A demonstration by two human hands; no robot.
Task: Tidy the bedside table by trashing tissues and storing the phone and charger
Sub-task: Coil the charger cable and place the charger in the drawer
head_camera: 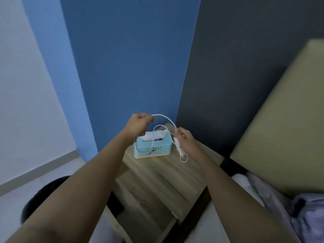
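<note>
Fingers [152, 118] of the left hand [138, 123] pinch one end of the white charger cable [164, 117], raised above the wooden counter [157, 174]. Blur hides the exact grip. Below sits a blue tissue box [152, 148], partly behind a hanging loop. Right hand [184, 139] fingers close on the cable near its plug [178, 146]. A dark bin [45, 195] is cut off by the left arm.

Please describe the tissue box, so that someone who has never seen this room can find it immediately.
Start at the wooden bedside table that stands against the blue wall, beside the bed. The tissue box sits at the far end of its top, under the left hand and right hand, which hold a white charger cable. It is light blue with a cream base, and white tissue sticks out on top.
</note>
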